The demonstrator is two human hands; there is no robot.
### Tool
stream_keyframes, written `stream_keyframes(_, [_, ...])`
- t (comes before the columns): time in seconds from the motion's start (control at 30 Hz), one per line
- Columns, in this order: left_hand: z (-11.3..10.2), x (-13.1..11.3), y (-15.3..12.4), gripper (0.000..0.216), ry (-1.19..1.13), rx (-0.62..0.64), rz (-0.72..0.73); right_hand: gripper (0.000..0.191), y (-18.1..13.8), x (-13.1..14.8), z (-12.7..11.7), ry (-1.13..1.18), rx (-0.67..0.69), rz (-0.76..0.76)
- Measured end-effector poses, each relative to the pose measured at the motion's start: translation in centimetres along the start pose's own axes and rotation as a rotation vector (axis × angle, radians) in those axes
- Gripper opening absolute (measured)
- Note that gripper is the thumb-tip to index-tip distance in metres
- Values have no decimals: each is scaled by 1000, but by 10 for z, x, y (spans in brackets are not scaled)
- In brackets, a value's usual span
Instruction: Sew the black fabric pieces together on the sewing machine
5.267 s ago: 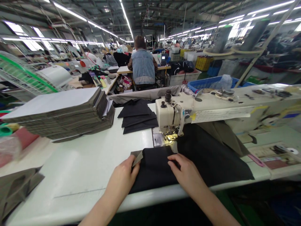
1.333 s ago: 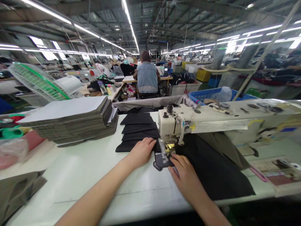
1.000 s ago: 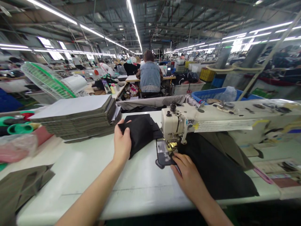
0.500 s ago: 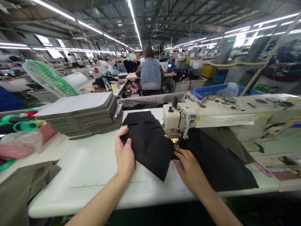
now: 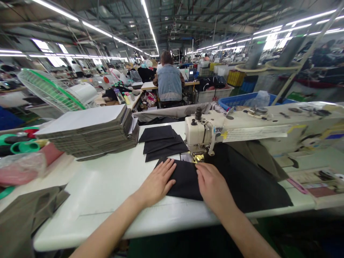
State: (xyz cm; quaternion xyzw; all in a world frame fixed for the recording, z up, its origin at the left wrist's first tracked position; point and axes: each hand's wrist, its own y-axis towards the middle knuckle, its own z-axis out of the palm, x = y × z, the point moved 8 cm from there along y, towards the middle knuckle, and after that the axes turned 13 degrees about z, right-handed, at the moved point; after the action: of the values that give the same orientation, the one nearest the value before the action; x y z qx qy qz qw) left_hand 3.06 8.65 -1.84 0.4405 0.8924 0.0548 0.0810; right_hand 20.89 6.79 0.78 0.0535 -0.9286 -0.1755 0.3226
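Note:
A black fabric piece (image 5: 185,179) lies on the white sewing table, its far edge close under the needle area of a sewing machine (image 5: 197,134). My left hand (image 5: 158,181) rests flat on its left part, fingers stretched out. At its right end is my right hand (image 5: 215,182), fingers together and curled down on the fabric, fingertips just short of the presser foot (image 5: 198,157). What lies under the right palm is hidden. Beyond my left hand, several folded black pieces (image 5: 162,139) overlap. A larger black cloth (image 5: 249,182) spreads to the right, under the machine arm.
A tall stack of grey-brown cut pieces (image 5: 94,138) stands at the back left. Thread spools (image 5: 25,147) and grey-brown cloth (image 5: 21,215) lie farther left. Behind the machine is a blue basket (image 5: 236,102). A person (image 5: 168,80) in a denim vest sits ahead, facing away.
The black piece, earlier lifted and tilted by my left hand, now lies flat before the needle. My left hand moved right and flattened onto it, uncovering the folded pieces behind.

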Motion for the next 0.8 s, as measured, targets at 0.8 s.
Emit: stream_keyframes(0.8, [15, -41, 43, 59, -137, 20, 42, 37, -26, -33, 19, -87, 115, -140])
